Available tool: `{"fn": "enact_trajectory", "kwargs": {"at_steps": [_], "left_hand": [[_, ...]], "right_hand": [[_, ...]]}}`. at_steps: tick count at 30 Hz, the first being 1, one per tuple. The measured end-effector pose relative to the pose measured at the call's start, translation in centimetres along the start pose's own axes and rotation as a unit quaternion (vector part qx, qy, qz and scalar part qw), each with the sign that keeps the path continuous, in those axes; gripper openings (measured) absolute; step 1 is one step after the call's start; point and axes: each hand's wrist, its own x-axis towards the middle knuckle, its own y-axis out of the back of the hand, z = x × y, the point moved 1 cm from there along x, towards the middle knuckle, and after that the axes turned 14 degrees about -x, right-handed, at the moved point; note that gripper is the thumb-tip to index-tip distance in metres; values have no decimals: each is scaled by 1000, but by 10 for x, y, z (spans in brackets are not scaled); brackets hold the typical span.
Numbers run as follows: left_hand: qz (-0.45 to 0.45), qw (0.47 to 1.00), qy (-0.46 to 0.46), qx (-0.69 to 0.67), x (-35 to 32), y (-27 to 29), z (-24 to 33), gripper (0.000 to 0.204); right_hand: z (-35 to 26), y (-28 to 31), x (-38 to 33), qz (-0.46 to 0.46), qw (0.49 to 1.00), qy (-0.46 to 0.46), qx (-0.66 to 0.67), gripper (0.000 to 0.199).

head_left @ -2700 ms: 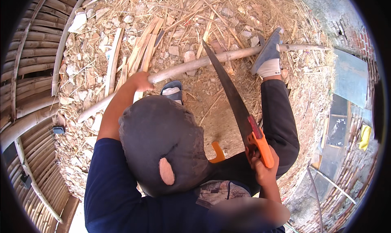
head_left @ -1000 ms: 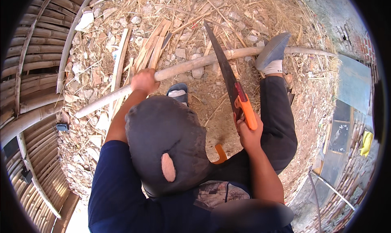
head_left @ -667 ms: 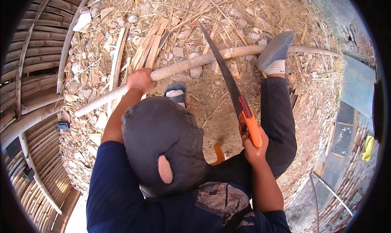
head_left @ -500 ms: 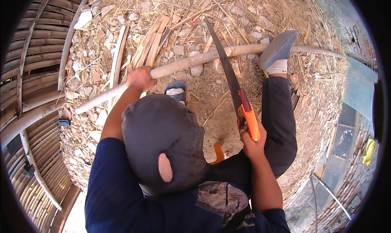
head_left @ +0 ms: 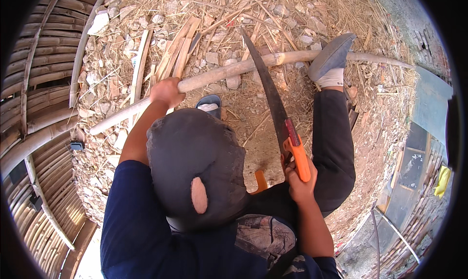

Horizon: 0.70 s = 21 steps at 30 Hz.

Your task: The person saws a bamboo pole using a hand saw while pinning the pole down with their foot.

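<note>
A long pale pole (head_left: pixel 229 72) with a joint-like ring lies across the ground in front of me. My left hand (head_left: pixel 166 92) is wrapped round it near its left end. In my right hand (head_left: pixel 300 180) is the orange handle of a handsaw (head_left: pixel 267 84). The dark saw blade crosses the pole at a steep angle, its tip pointing away from me. Whether the teeth are cutting into the wood cannot be made out. My right shoe (head_left: pixel 333 57) rests on the pole, right of the blade.
Split wood strips (head_left: pixel 179 49), stones and dry straw cover the ground beyond the pole. A bamboo slat wall (head_left: pixel 46 59) stands at left. At right are a grey wall (head_left: pixel 414 30) and a yellow cloth (head_left: pixel 442 181). An orange curved piece (head_left: pixel 261 181) shows beside my body.
My right hand has drawn the saw back toward me a little, and the blade has slid along across the pole. My left hand and right foot stay nearly in place.
</note>
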Motion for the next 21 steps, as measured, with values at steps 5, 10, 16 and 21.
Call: {"fn": "enact_trajectory", "kwargs": {"at_steps": [5,10,16,21], "left_hand": [[14,1000,13,-13,1,-7,4,39],[24,1000,-4,-5,4,-10,-4,37],[40,999,-2,22,-3,-13,-16,50],[213,974,-70,-13,-41,-38,-35,71]], "right_hand": [[-9,2,-3,-18,990,69,-126,12],[-16,-13,6,-29,992,-16,121,16],[-52,-3,6,48,974,133,-175,14],[-71,-2,0,52,970,-21,238,12]]}}
